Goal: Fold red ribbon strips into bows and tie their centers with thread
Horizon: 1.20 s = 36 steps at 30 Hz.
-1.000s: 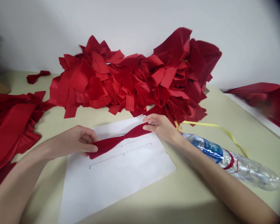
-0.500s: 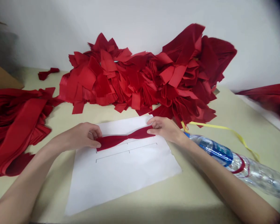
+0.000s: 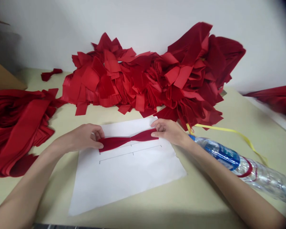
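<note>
A red velvet-like ribbon strip (image 3: 116, 142), pinched narrow at its middle like a bow, stretches between my two hands just over a white paper sheet (image 3: 128, 178). My left hand (image 3: 91, 136) grips its left end between thumb and fingers. At the other end, my right hand (image 3: 165, 131) has the strip between thumb and curled fingers. Two ruled lines with end and middle ticks show on the paper; the strip lies along the upper one and partly covers it.
A big heap of red ribbon pieces (image 3: 143, 79) spreads along the wall. More red strips (image 3: 19, 127) lie at left, near a small red bow (image 3: 51, 74) and a cardboard box (image 3: 4, 76). A plastic bottle (image 3: 224, 156) and yellow ribbon (image 3: 228, 129) are at right.
The strip's left end has risen slightly on the paper and the strip looks a little straighter. Both hands keep their grip. The whole view has shifted slightly.
</note>
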Each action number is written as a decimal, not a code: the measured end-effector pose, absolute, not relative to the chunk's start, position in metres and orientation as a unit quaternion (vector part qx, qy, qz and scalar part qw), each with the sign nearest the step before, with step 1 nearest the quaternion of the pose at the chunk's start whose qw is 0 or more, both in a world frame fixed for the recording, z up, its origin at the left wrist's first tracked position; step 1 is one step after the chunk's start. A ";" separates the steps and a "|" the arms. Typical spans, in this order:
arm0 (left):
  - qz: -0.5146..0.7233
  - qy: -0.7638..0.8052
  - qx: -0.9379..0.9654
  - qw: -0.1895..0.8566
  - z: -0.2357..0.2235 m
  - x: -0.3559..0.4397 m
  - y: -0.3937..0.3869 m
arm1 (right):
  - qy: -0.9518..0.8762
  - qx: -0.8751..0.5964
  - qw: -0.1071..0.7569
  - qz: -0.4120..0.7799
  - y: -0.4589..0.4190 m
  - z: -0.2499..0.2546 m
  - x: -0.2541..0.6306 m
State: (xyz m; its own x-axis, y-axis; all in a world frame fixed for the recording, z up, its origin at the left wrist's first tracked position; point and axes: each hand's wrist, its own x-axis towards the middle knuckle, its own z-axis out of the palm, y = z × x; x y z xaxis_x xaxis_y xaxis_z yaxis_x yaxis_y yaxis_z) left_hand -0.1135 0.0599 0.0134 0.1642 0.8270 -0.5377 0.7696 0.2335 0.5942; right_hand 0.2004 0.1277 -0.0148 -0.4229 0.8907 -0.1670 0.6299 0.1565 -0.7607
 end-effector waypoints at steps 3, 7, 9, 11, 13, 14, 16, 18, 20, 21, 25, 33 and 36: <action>0.039 0.645 0.621 0.444 0.012 -0.114 0.060 | -0.748 -0.506 0.162 0.397 0.127 -0.016 0.201; 0.048 0.640 0.620 0.451 0.010 -0.115 0.059 | -0.756 -0.506 0.160 0.384 0.126 -0.015 0.201; 0.048 0.639 0.619 0.453 0.010 -0.114 0.059 | -0.761 -0.512 0.160 0.365 0.125 -0.014 0.201; 0.046 0.641 0.620 0.450 0.012 -0.112 0.058 | -0.761 -0.515 0.164 0.359 0.124 -0.012 0.201; 0.044 0.641 0.623 0.446 0.014 -0.111 0.058 | -0.751 -0.521 0.198 0.354 0.123 -0.007 0.200; 0.042 0.640 0.625 0.446 0.015 -0.110 0.058 | -0.750 -0.519 0.224 0.344 0.121 -0.004 0.199; 0.038 0.638 0.626 0.447 0.016 -0.109 0.058 | -0.768 -0.495 0.269 0.306 0.115 0.002 0.192; 0.038 0.635 0.627 0.449 0.017 -0.109 0.059 | -0.818 -0.432 0.274 0.264 0.106 0.007 0.179; 0.044 0.630 0.628 0.455 0.016 -0.109 0.059 | -0.876 -0.354 0.240 0.222 0.096 0.007 0.162; 0.047 0.627 0.629 0.456 0.016 -0.109 0.059 | -0.903 -0.320 0.212 0.194 0.092 0.005 0.152; 0.046 0.621 0.637 0.454 0.010 -0.113 0.056 | -0.957 -0.261 0.106 0.067 0.085 0.001 0.125; 0.086 0.630 0.656 0.407 0.024 -0.104 0.065 | -0.820 -0.515 0.209 -0.139 0.106 0.079 0.267; 0.159 0.612 0.681 0.369 0.004 -0.120 0.037 | -0.626 -0.742 0.133 -0.200 0.115 0.084 0.384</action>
